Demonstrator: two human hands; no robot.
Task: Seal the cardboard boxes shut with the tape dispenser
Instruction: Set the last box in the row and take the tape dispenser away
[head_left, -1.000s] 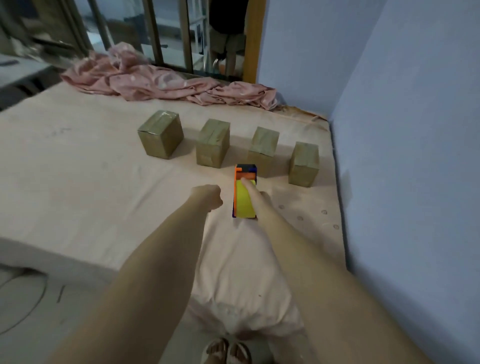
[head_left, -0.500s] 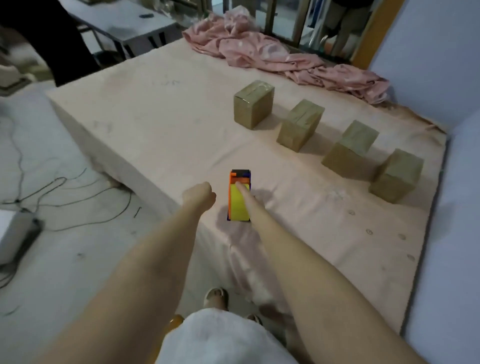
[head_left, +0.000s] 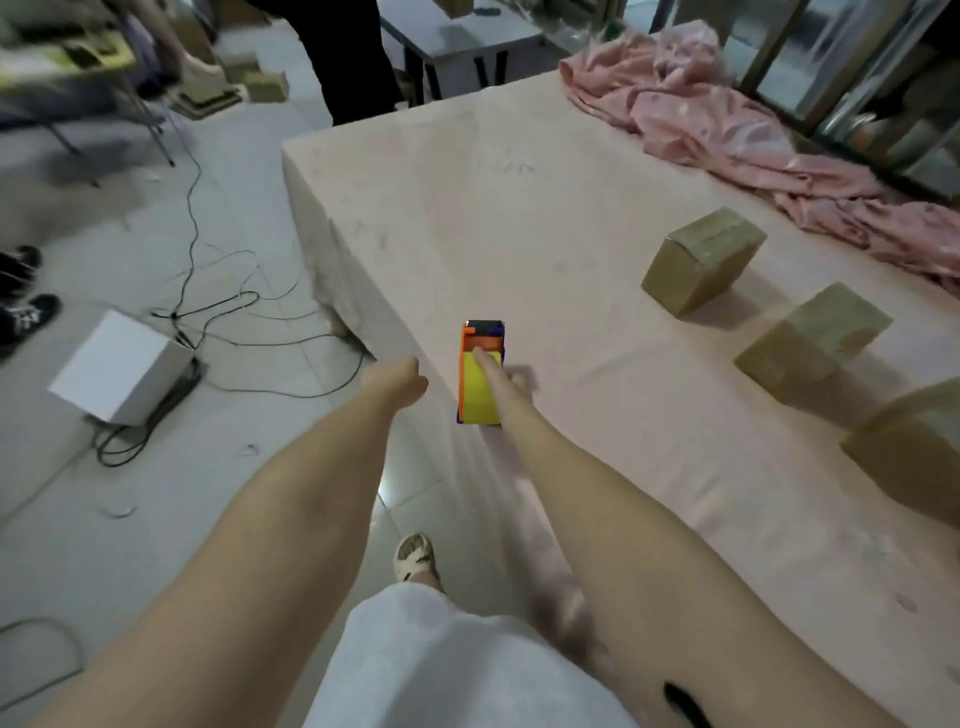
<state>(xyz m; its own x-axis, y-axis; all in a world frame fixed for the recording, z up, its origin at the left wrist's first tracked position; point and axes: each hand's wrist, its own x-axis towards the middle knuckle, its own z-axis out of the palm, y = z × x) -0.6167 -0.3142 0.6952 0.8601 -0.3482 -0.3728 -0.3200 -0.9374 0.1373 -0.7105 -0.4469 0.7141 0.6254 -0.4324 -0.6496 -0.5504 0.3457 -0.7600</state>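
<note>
Tape dispenser (head_left: 481, 374), yellow-bodied with an orange and dark blue front end, sits in the right hand (head_left: 511, 376) near the corner of the pink-covered table (head_left: 519, 218). The hand grips it from its right side, with one finger lying straight along the yellow top toward the orange end, probably to steady and steer the tool; the other fingers are blurred behind the dispenser, so how tightly they wrap it cannot be told. Whether the dispenser rests on the cloth or hangs just above it is also unclear.

Left of the dispenser, the left hand (head_left: 400, 382) is curled into a loose fist over the table's edge and holds nothing. It seems kept free, likely to brace a box when taping begins.

Right of the dispenser and well apart from it stand the cardboard boxes (head_left: 704, 260), three in view in a slanting row, the last cut off by the frame edge. Their top flaps lie closed; a glossy strip seems to run over the farthest one, though whether any is sealed is too unclear to say. Lined up in open space, they look set out so each can be reached in turn.

Beyond the boxes from the dispenser, a crumpled pink cloth (head_left: 727, 114) lies bunched along the table's far side.
</note>
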